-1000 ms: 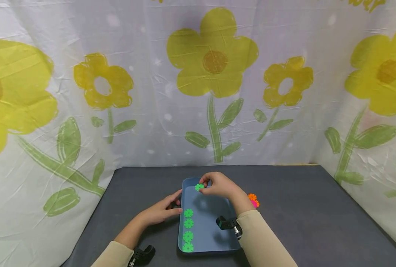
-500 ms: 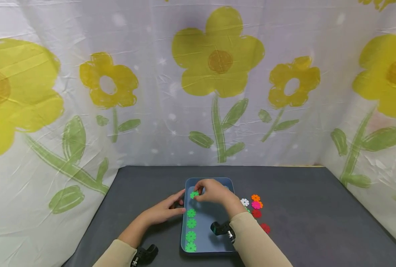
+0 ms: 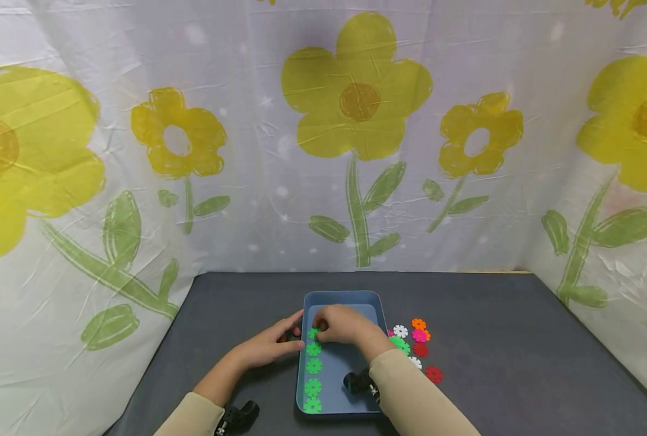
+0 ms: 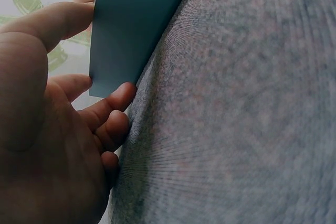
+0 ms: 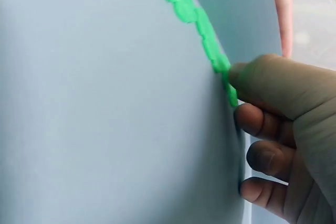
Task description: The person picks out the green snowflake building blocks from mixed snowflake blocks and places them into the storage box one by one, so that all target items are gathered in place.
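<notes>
– What are you on right now?

– Setting a green disc (image 3: 314,333) down at the top of the green row (image 3: 312,376) along the tray (image 3: 375,303)'s left side, just below frame centre. My right hand (image 3: 341,326) pinches it between thumb and fingertips.

– And the other one?

– My left hand (image 3: 271,346) rests, fingers relaxed, against the tray's left wall on the worktop (image 3: 520,363). Next, I'd judge, it must lie flat, in line.

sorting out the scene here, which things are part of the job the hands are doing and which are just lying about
In use:
right hand setting down a green disc
row of green discs
blue tray
left hand touching the tray's left side

Lying about:
loose coloured discs right of the tray
grey table
flowered curtain
</notes>
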{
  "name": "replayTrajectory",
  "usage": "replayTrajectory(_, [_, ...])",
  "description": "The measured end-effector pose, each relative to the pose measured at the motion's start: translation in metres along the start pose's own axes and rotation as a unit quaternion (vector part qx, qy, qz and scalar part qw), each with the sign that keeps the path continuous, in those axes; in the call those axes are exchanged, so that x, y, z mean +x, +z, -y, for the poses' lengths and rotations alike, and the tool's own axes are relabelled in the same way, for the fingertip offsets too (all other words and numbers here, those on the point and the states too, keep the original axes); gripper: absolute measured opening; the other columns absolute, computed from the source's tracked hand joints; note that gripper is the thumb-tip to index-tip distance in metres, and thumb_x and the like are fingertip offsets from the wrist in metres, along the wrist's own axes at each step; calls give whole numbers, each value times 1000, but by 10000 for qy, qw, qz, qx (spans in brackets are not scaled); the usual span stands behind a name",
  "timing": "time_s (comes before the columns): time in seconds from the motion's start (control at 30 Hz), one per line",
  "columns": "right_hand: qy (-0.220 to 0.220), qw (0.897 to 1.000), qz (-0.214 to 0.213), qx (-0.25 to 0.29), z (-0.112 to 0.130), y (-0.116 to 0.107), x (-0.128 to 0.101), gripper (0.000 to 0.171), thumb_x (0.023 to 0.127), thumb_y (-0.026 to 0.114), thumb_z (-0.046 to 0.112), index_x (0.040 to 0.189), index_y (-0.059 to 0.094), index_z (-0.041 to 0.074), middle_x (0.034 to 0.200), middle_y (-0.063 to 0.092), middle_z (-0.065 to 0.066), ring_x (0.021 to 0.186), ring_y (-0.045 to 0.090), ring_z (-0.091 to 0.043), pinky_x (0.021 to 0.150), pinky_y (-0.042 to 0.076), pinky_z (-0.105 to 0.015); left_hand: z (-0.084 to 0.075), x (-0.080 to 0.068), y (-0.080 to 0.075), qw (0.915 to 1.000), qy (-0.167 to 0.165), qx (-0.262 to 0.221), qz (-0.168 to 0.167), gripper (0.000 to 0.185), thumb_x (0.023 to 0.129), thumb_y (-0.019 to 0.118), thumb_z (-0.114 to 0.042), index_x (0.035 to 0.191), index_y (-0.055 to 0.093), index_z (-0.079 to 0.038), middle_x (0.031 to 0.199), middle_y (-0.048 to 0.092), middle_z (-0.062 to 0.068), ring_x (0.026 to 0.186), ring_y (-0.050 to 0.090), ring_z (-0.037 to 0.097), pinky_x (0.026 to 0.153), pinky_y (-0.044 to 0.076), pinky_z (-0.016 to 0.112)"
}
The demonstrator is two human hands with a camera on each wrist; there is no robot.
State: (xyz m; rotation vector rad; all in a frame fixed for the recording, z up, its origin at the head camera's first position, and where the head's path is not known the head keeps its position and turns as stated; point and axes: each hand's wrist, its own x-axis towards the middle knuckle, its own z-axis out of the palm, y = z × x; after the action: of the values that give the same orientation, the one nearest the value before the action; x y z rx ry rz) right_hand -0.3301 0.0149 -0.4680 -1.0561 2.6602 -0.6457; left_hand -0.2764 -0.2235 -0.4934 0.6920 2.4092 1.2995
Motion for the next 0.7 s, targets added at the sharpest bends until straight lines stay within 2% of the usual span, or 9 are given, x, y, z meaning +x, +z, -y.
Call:
replayTrajectory(0.2, [-80,9999,-20,-110,3,-1,-1,21,97,71,13,117,77,9,89,64,8,75,54,-9,72,47,-28,-1,-2,-1,10000,29,31,9,75,107,58,-29,166,16,-9,129,49,12,86,46,22,72,40,35])
replayTrajectory(0.43, [-1,9992,-173,348,10,-22,-17,33,100,67,13,132,69,4,104,70,0,87,63,-12,78,52,-34,1,2,1,9999,-87,25,57,75,108,58,-29,166,15,-11,127,48,12,79,46,20,69,42,35])
replayTrajectory(0.7, [223,9946,-538,858,14,-47,-42,34,103,65,21,136,67,11,106,65,4,74,57,-11,70,48,-34,2,0,1,9998,-49,205,-74,78,106,59,-34,166,15,-10,127,48,11,75,48,20,68,45,35])
